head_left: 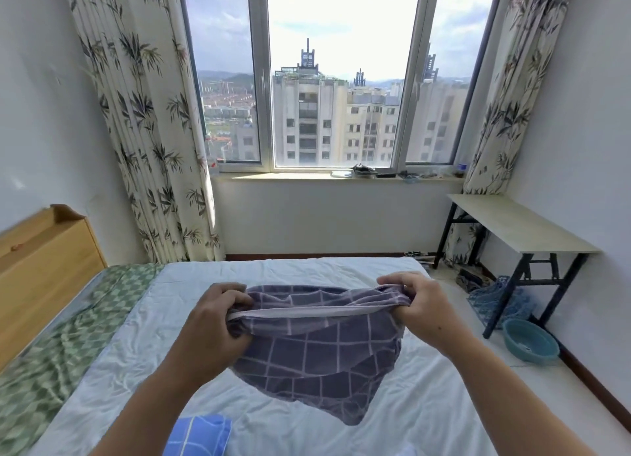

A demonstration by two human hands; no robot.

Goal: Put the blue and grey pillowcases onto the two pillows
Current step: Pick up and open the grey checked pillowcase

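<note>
A bedroom in a high-rise flat. Under the hands lies a bed with a crumpled white sheet [392, 404], and a green chequered cover [68, 336] to their left. Further left stands a pale wooden headboard cabinet [44, 271]. Beyond the hands, a wide window [338, 79] with bamboo-print curtains [136, 114] overlooks apartment blocks. To the right stand a folding black-legged table [512, 226] and a teal plastic basin [531, 341] on the floor.

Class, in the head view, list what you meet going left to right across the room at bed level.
Headboard → green blanket → left hand → grey pillowcase → right hand → basin
</note>
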